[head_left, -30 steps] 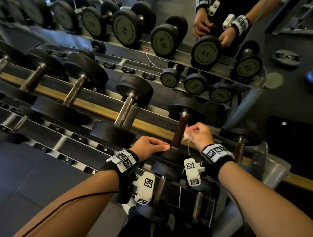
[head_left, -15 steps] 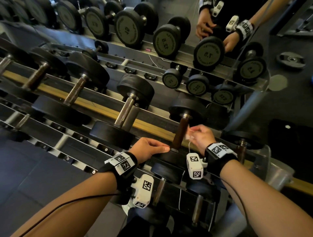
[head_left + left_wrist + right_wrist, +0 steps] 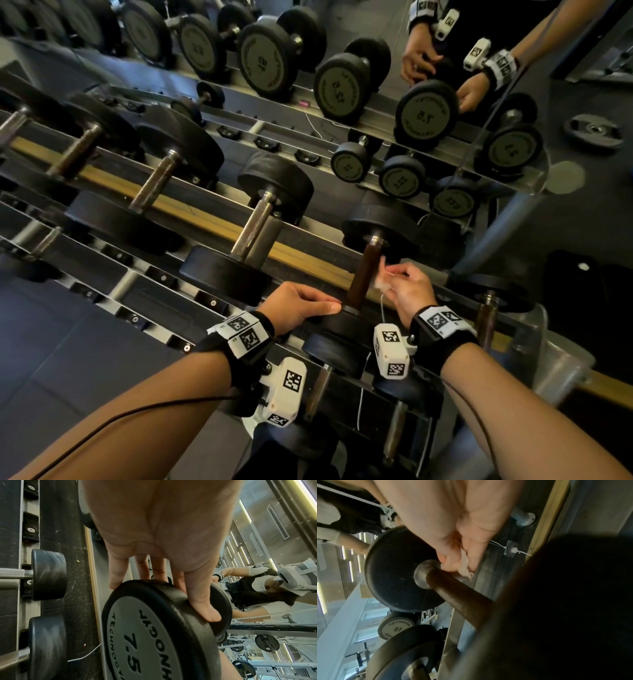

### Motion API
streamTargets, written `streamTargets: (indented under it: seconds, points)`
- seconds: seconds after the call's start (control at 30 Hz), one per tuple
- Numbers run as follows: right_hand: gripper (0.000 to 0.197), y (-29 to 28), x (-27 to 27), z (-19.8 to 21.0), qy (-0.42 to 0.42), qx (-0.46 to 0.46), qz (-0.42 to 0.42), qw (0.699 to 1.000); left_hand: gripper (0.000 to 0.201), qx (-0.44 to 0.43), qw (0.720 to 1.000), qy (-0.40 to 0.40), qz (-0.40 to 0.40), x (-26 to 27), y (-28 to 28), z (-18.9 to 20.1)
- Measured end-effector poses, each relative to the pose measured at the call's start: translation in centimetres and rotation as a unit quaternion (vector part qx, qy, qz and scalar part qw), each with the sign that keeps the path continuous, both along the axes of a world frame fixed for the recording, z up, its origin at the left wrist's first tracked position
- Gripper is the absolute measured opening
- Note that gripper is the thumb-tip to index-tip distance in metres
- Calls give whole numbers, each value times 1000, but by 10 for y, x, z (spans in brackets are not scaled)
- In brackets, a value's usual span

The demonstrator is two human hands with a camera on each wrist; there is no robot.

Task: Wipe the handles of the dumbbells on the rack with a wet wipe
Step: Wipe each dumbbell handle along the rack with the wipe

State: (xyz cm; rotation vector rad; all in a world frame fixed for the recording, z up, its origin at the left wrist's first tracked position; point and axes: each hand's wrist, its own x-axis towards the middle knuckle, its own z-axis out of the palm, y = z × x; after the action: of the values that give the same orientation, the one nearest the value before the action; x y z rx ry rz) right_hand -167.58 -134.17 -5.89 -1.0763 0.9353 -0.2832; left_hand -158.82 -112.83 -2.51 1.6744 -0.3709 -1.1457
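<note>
The 7.5 dumbbell lies on the rack's upper tier with a dark brown handle (image 3: 364, 274) (image 3: 458, 592). My left hand (image 3: 329, 305) (image 3: 163, 600) grips the rim of its near weight head (image 3: 147, 635), thumb over one side, fingers over the other. My right hand (image 3: 390, 277) (image 3: 458, 563) pinches a crumpled white wet wipe (image 3: 381, 281) (image 3: 464, 566). It holds the wipe against the right side of the handle, close to the steel collar (image 3: 424, 573) of the far head (image 3: 380, 222).
A larger dumbbell with a knurled steel handle (image 3: 255, 224) lies left of mine. A smaller one (image 3: 486, 318) lies to the right. Lower-tier dumbbells (image 3: 320, 390) sit under my wrists. A mirror behind the rack reflects the dumbbells and my hands (image 3: 424, 113).
My right hand has shifted only slightly with the wipe beside the handle. My left hand stays on the near weight head.
</note>
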Motion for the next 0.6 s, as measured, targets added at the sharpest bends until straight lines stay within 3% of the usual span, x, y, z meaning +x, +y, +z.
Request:
streamTargets:
  seconds: [0.13, 0.3, 0.37, 0.53, 0.6]
  points:
    - [21, 6, 7, -7, 2, 19, 18, 1000, 25, 2, 1000, -1, 2, -1, 0, -1]
    - [19, 1, -19, -11, 39, 55, 172, 983, 27, -6, 1000, 1, 10, -2, 0, 1]
    - [21, -1, -23, -11, 38, 73, 191, 978, 28, -7, 1000, 2, 15, -2, 0, 1]
    - [20, -11, -4, -7, 7, 81, 48, 996, 15, 2, 1000, -6, 21, -3, 0, 1]
    - [22, -10, 4, -5, -18, 76, 30, 996, 18, 1, 1000, -3, 19, -3, 0, 1]
